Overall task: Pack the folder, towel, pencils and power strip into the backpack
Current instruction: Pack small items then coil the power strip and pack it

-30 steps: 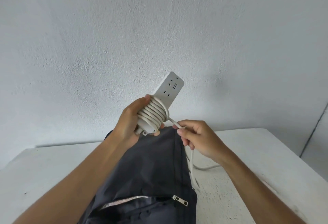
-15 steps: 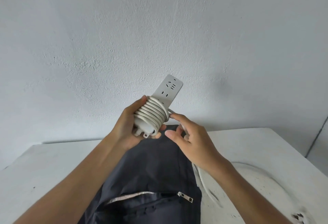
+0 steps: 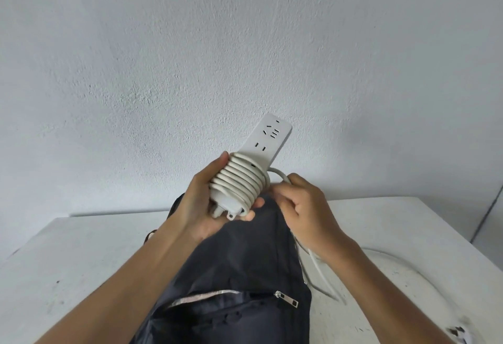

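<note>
- Power strip [image 3: 268, 142] sits upright in my left hand [image 3: 202, 207], raised above the dark backpack [image 3: 239, 262] that lies on the white table [image 3: 68, 256].
- My left hand wraps the lower end of the strip, thumb on one side, fingers under the coils of cord [image 3: 239, 180] wound tight round the body.
- My right hand [image 3: 304, 213] pinches the loose run of cord just beside the coils; the rest trails down past the backpack's right side and across the table.
- I judge the strip rigid and light, smooth plastic that could slip; the cord is springy and will want to unwind, so the hold belongs over the coils.
- The plug end, near the lower right corner of the view, is blurred; I cannot tell how it lies.
- Open room lies on both sides of the backpack. The zipper pull [image 3: 287, 298] shows a pocket partly open near me; I cannot see the main opening.
</note>
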Tool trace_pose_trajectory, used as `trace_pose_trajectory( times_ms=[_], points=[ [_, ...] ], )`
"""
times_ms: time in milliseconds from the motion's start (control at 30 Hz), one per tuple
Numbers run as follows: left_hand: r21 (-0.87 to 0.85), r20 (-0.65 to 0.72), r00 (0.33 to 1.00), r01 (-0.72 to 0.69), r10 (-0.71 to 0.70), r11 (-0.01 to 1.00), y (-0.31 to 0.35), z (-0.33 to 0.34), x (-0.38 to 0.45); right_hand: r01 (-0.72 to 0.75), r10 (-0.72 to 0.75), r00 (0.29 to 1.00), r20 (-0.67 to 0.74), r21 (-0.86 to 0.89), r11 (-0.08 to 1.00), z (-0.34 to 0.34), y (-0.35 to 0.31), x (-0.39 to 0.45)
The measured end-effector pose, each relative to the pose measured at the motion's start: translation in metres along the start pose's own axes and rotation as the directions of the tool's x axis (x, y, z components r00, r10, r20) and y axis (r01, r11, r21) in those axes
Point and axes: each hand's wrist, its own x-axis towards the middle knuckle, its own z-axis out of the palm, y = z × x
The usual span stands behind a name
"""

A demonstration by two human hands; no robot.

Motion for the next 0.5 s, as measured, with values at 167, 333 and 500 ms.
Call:
trace_pose_trajectory(
  times_ms=[167,333,500],
  points=[
    [-0.012,0.027,0.994,-0.102,0.102,0.995,0.016,0.003,0.001,0.049,-0.05,0.999,0.015,0.092,0.995,0.007,-0.01,-0.016],
    [0.091,-0.045,0.987,-0.15,0.154,0.985,0.02,-0.007,0.003,-0.124,0.137,0.99,-0.046,0.208,0.97,-0.009,-0.014,-0.006],
    [0.201,-0.12,0.978,-0.147,0.173,0.968,0.006,-0.025,0.005,-0.228,0.214,0.972,0.099,0.175,0.958,-0.019,-0.018,-0.011]
  ],
)
